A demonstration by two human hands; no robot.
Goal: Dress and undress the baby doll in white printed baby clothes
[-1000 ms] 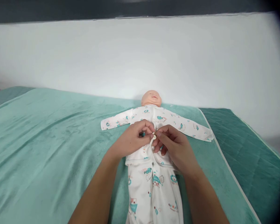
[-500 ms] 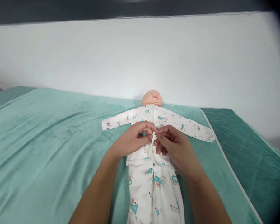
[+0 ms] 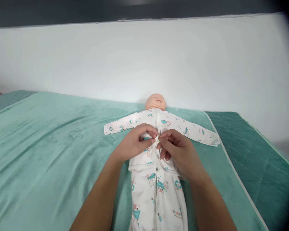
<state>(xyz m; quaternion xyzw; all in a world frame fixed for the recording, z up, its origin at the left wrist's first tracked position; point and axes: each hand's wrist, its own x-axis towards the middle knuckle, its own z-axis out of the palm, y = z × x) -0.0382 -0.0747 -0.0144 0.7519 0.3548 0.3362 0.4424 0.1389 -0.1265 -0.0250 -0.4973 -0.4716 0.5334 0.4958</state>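
Note:
A baby doll lies face up, dressed in a white printed top with long sleeves and matching trousers. At the front opening of the top, a small pale button shows between my two hands. My left hand pinches the cloth edge on the button's left side with thumb and forefinger. From the right, my right hand pinches at the button and the edge beside it, its other fingers curled under. My fingertips partly hide the buttonhole area.
Beneath the doll spreads a light green blanket with soft wrinkles. A darker green quilted cover shows at the right. Behind the doll's head rises a white wall, with a dark band along its top.
The view has shifted slightly, so the doll and blanket sit a little further left. Both hands keep their pinches at the button, with only tiny finger movement.

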